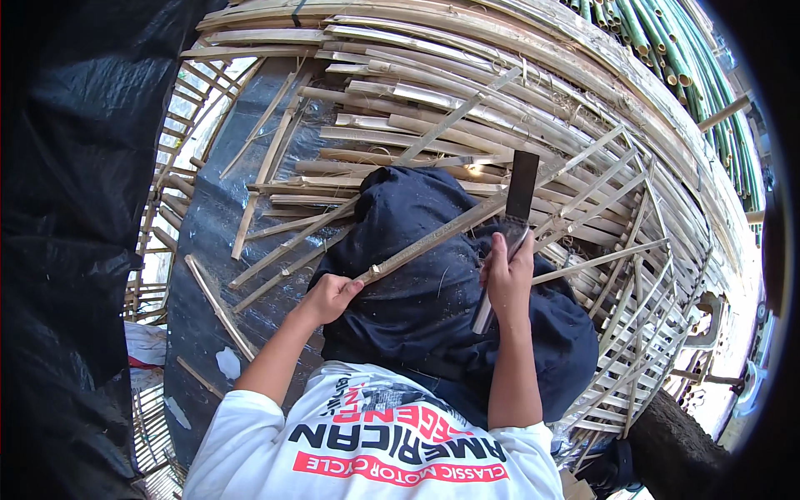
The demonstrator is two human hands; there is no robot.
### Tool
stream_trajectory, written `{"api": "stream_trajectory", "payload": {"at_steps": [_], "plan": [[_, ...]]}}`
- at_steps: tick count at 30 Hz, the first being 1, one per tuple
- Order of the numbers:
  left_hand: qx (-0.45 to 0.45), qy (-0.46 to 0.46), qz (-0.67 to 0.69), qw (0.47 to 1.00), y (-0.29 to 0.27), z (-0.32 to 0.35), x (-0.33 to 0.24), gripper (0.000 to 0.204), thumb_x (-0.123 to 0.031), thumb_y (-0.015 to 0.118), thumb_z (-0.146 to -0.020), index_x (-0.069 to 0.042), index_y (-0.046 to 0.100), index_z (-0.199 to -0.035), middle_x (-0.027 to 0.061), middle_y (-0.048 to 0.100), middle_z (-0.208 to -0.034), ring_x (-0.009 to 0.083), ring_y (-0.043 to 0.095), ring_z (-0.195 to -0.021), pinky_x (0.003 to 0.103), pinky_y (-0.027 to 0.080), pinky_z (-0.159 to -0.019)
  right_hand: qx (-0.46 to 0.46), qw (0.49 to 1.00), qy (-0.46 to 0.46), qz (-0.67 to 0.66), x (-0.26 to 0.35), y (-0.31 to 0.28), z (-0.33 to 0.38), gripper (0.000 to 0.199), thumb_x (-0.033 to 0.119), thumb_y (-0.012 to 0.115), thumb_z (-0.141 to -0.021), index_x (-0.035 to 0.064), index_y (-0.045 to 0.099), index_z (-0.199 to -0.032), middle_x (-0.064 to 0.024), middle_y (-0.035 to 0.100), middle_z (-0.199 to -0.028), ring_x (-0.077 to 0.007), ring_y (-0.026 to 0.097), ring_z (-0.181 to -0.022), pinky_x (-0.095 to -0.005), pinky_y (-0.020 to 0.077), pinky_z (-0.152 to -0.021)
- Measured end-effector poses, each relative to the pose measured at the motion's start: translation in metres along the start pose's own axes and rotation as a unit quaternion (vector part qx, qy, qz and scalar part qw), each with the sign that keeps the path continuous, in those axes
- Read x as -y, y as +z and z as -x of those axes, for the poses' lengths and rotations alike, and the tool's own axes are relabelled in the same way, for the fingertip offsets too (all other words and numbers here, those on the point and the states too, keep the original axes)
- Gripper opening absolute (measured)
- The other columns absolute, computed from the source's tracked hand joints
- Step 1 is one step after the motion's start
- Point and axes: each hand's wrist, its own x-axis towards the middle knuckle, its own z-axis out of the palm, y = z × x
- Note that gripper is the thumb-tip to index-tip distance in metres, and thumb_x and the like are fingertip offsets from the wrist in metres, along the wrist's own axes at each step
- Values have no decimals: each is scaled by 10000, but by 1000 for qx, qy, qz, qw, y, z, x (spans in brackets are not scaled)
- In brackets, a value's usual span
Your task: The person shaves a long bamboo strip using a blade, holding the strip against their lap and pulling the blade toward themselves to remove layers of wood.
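Left hand (329,297) clamped on one bamboo strip (433,237); right hand (508,275) gripping one cleaver (515,212), blade against strip, over dark cloth (417,300).

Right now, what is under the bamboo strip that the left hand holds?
Under the bamboo strip lies a dark blue cloth, draped over the lap. The left hand grips the strip's near end. What the cloth covers is hidden.
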Motion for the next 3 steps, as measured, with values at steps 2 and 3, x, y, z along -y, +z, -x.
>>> {"api": "stream_trajectory", "payload": {"at_steps": [2,3], "plan": [[0,8,-8,1000,-3,1,0,628,-473,528,-984,43,476,-630,69,347,-514,86,350,-585,346,331,-498,-77,972,-180,129,-34,11,0,248,207,597,-975,46,455,-1099,-81,576,-615,-133,591,-481,-276,443,-424],[-7,14,-14,1000,-4,2,1,641,-494,526,-983,41,483,-631,73,366,-510,93,351,-582,344,337,-503,-80,972,-181,128,-33,11,-1,248,207,597,-975,46,455,-1099,-81,576,-615,-133,591,-481,-276,443,-424]]}}
